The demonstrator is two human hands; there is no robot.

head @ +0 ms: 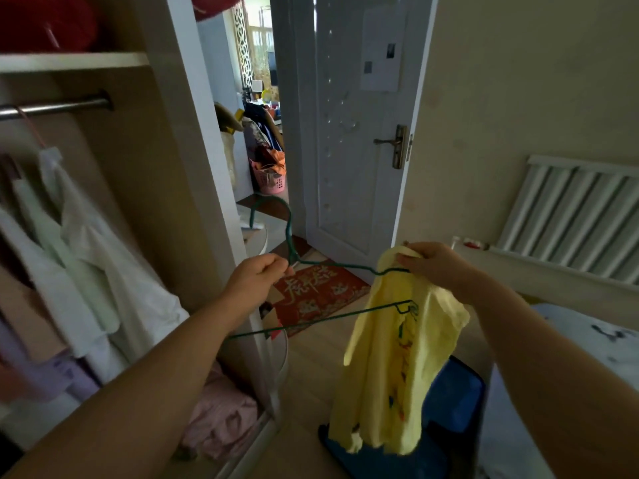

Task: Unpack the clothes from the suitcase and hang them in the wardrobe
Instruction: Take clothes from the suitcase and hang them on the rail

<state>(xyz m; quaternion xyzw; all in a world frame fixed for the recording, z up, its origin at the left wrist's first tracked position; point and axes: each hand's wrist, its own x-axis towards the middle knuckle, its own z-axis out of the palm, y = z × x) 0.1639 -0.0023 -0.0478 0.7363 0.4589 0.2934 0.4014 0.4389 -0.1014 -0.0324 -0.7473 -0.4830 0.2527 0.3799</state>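
Both bare forearms reach forward from the lower corners, drawing closer together toward the hands. The left hand (257,276) is curled, its fingers pinching the green hanger (337,265) just below the hook. The right hand (434,262), knuckles up, grips the top of the yellow shirt (390,357) at the hanger's far shoulder.

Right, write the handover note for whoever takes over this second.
Left hand pinches the green hanger at its neck. Right hand grips the yellow shirt over the hanger's right end; the shirt is on that end only.
Done: pale clothes hang on the wardrobe rail.
To do: seat the shirt fully, hook it on the rail, then check the blue suitcase below; its contents are hidden.
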